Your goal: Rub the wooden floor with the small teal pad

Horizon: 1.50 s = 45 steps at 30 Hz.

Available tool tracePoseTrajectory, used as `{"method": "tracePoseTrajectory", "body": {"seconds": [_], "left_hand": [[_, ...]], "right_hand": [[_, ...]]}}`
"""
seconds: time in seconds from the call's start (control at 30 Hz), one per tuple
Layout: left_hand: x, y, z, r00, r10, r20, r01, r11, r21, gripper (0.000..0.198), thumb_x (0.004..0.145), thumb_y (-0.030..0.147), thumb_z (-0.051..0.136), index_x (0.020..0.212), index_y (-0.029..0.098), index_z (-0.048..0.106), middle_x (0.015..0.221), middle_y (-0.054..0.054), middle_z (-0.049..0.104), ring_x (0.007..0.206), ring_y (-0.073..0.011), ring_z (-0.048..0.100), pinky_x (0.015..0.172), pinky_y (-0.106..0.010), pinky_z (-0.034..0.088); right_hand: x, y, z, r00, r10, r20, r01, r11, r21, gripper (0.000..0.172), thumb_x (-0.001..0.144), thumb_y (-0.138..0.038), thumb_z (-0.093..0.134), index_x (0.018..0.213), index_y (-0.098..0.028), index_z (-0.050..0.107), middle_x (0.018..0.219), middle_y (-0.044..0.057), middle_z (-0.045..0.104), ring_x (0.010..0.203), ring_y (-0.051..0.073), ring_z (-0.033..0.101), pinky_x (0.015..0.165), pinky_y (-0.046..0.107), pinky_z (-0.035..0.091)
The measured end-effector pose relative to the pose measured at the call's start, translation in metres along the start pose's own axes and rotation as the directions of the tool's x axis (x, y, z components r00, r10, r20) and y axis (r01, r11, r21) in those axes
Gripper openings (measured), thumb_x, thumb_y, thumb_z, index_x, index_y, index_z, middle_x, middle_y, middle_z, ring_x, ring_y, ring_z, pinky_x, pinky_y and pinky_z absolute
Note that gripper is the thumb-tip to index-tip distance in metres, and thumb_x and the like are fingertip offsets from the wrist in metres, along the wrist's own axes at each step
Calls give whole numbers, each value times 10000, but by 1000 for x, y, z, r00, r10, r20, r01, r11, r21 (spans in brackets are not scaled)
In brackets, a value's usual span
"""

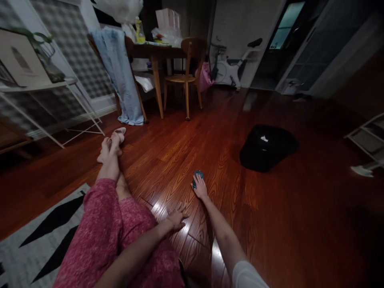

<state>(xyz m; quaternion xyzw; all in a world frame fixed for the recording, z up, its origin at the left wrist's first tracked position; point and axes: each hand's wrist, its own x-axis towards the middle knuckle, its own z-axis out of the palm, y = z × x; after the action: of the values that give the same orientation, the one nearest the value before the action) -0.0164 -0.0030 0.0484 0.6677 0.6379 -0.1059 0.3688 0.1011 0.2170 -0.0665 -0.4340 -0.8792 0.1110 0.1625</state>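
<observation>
My right hand (pixel 199 188) reaches forward to the wooden floor (pixel 225 184), its fingers over a small dark teal object (pixel 198 174). That object is rounded, about palm-sized and partly covered by the fingers; whether it is a computer mouse or a folded cloth I cannot tell. Nearer to me, my left hand (pixel 177 219) is open with its fingers spread, beside my leg in red patterned trousers (pixel 102 224). It holds nothing, and I cannot tell if it touches the floor.
To the right stands a black bin-like object (pixel 267 154) with a white scrap on top. Ahead are a wooden chair (pixel 186 78), a table (pixel 168 50) and an exercise bike (pixel 231 72). A patterned rug (pixel 57 216) lies at left, near a white stand (pixel 45 88).
</observation>
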Motion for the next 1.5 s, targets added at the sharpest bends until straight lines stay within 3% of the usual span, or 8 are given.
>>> {"method": "tracePoseTrajectory", "body": {"seconds": [0.27,0.43,0.6,0.8,1.13,1.27,1.37,1.5], "left_hand": [[2,-1,4,1000,-17,-9,17,1000,-12,679,836,331,609,1488,395,429,1693,2,-56,1519,-455,-36,1040,-869,143],[3,-1,3,1000,4,-8,-4,1000,-18,724,809,255,599,1493,401,413,1685,12,-74,1524,-431,-57,1039,-874,131],[5,-1,3,1000,-2,-18,1,1000,-28,795,775,216,606,1503,430,369,1678,27,-86,1513,-446,-88,1002,-906,88],[2,2,-5,1000,1,2,-1,1000,-21,822,768,224,624,1507,449,343,1683,25,-67,1529,-416,-56,1022,-889,117],[4,8,19,996,-16,-91,19,999,30,895,781,348,639,1570,396,218,1693,-45,-54,1529,-408,-84,1024,-888,69],[5,7,29,994,-11,-108,18,998,58,922,770,391,631,1581,380,192,1688,-49,-75,1524,-417,-97,1035,-876,52],[4,6,29,997,10,-78,-2,996,91,926,767,365,619,1584,376,181,1688,-63,-77,1530,-399,-72,1059,-845,54],[3,3,26,998,19,-57,-12,993,113,903,773,340,580,1586,367,186,1691,-68,-62,1533,-375,-66,1100,-794,68]], "right_hand": [[-59,118,-75,955,265,-132,-269,963,-17,606,938,-334,330,1507,-148,428,1583,132,414,1485,259,308,1179,454,294],[-163,186,-124,780,556,-287,-586,810,-24,689,914,-344,320,1559,-102,308,1608,195,334,1487,341,281,1157,551,294],[-237,190,-125,529,736,-423,-811,585,2,708,907,-338,336,1567,-88,281,1612,231,307,1514,331,226,1155,546,296],[-242,124,-94,567,698,-437,-763,645,42,733,903,-345,339,1588,-111,221,1620,237,290,1525,350,199,1139,608,304],[-241,-40,-18,967,222,-127,-221,975,20,906,754,-150,460,1607,-292,188,1664,11,258,1533,238,203,1222,490,279],[-268,-28,-30,999,43,-3,-42,998,37,892,713,-139,458,1569,-338,308,1625,0,355,1500,242,303,1213,498,303],[-304,18,-59,976,199,-84,-198,980,20,826,745,-189,436,1554,-332,352,1599,14,406,1470,266,367,1192,516,335],[-361,82,-95,791,526,-314,-547,837,22,834,738,-259,405,1568,-219,334,1565,91,443,1477,309,346,1160,534,374]]}}
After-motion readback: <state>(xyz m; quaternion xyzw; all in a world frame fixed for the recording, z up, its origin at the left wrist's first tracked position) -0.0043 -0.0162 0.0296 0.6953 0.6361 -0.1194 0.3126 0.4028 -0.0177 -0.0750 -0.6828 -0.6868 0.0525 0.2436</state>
